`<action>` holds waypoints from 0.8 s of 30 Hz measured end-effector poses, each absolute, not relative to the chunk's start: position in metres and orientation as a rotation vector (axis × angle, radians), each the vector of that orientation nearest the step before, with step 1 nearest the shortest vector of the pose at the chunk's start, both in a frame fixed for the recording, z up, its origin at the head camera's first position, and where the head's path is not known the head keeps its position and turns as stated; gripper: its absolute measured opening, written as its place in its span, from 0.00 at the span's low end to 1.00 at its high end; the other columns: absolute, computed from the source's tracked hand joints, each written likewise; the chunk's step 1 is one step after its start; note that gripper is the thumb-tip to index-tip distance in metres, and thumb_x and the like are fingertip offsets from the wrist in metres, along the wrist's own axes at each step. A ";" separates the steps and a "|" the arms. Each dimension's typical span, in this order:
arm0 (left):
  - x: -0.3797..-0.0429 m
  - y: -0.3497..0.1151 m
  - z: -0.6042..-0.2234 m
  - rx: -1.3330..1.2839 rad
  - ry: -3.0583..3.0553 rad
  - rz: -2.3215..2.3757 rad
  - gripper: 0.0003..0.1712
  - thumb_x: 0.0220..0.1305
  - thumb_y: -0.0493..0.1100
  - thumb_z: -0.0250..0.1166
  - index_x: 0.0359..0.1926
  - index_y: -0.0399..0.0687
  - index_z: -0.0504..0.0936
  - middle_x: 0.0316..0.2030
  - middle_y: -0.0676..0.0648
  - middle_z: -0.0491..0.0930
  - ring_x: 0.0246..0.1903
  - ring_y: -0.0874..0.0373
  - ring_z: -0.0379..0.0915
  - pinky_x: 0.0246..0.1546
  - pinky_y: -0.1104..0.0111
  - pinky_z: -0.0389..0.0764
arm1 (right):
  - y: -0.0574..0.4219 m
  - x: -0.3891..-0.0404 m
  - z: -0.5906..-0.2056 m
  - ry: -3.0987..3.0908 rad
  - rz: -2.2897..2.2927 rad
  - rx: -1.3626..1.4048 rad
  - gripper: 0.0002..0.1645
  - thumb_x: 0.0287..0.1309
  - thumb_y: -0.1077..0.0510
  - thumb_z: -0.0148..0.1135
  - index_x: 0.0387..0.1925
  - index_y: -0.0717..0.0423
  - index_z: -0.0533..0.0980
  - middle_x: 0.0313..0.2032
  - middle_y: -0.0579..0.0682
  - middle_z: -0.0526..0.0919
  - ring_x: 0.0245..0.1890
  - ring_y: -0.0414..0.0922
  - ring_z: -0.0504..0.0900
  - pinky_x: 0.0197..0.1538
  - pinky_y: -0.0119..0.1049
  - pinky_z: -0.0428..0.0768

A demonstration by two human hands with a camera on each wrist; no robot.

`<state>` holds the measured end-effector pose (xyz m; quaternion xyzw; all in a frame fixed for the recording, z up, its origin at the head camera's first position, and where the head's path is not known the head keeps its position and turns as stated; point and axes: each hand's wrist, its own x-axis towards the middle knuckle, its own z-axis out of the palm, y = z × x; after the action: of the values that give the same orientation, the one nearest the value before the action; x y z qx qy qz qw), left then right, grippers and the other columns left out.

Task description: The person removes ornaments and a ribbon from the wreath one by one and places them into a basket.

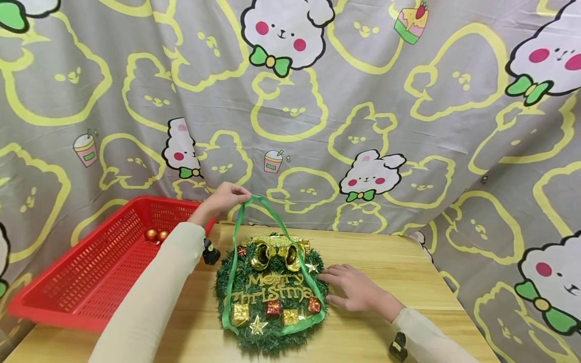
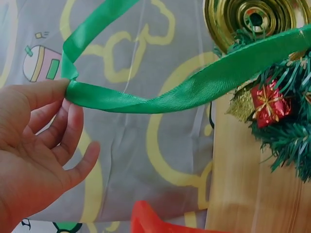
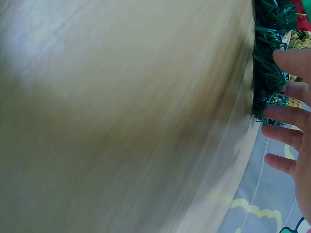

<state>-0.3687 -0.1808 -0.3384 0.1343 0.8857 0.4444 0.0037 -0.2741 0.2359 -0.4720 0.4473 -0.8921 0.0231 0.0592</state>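
A green Christmas wreath lies on the table, bearing gold bells, small gift boxes, stars and gold "Merry Christmas" lettering. My left hand pinches the top of a green ribbon between thumb and finger, raised above the wreath's far side. From there the ribbon forms a large loop across the wreath's front; the left wrist view shows the pinched ribbon closely. On the wreath's right edge rests my right hand, its fingers spread and fairly straight, touching the green tinsel.
A red plastic basket stands on the left of the wooden table, with shiny ornament balls inside. Behind the table hangs a grey patterned curtain. Each wrist wears a small black device.
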 end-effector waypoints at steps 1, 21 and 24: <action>-0.369 -0.182 -0.338 0.409 2.784 1.398 0.17 0.75 0.42 0.60 0.53 0.34 0.85 0.52 0.34 0.84 0.56 0.41 0.77 0.61 0.50 0.76 | 0.236 -0.274 -0.472 -2.700 0.070 1.355 0.34 0.66 0.39 0.59 0.68 0.49 0.73 0.64 0.52 0.79 0.65 0.55 0.77 0.68 0.61 0.71; -0.368 -0.203 -0.314 0.413 2.867 1.484 0.17 0.74 0.41 0.60 0.53 0.30 0.84 0.51 0.31 0.83 0.53 0.42 0.76 0.58 0.53 0.75 | 0.235 -0.275 -0.473 -2.668 0.079 1.363 0.34 0.65 0.39 0.59 0.68 0.49 0.73 0.63 0.52 0.80 0.65 0.53 0.77 0.67 0.60 0.72; -0.368 -0.200 -0.308 0.435 2.869 1.503 0.17 0.74 0.42 0.60 0.52 0.31 0.84 0.50 0.31 0.83 0.53 0.44 0.75 0.56 0.57 0.75 | 0.236 -0.275 -0.474 -2.665 0.074 1.363 0.34 0.65 0.39 0.59 0.67 0.49 0.74 0.63 0.52 0.80 0.64 0.53 0.78 0.67 0.60 0.72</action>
<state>-0.3679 -0.2004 -0.3082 0.1328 0.8762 0.4589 -0.0632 -0.2749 0.2357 -0.4736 0.4539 -0.8877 0.0247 0.0737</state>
